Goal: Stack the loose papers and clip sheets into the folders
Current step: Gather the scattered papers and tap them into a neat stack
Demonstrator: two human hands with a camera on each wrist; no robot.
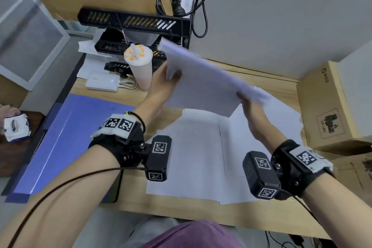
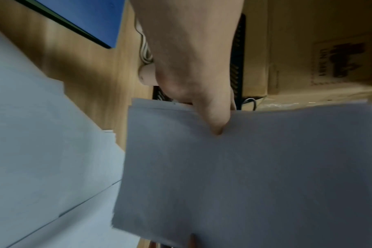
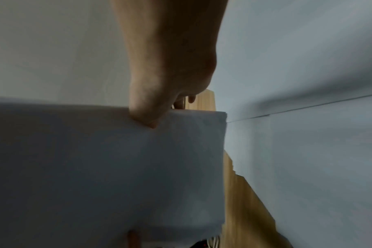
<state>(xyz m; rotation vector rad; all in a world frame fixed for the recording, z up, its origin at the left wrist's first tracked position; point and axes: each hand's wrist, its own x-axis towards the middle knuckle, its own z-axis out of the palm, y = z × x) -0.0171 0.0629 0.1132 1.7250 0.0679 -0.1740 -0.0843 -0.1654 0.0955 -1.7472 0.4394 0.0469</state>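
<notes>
A thin stack of white sheets (image 1: 203, 80) is lifted above the desk, tilted. My left hand (image 1: 169, 78) pinches its left edge, thumb on top (image 2: 214, 120). At the near right edge my right hand (image 1: 246, 99) pinches the same stack (image 3: 117, 167), thumb on top, fingers hidden beneath. Several more loose white papers (image 1: 201, 157) lie spread on the wooden desk (image 1: 181, 209) under the hands. A blue folder (image 1: 66, 139) lies flat on the desk's left side.
A tall drink cup with a straw (image 1: 140, 66) stands just left of my left hand. Behind it are black stacked trays (image 1: 132, 26), a white power bank (image 1: 102, 82) and cables. A cardboard box (image 1: 326, 106) flanks the papers on the right.
</notes>
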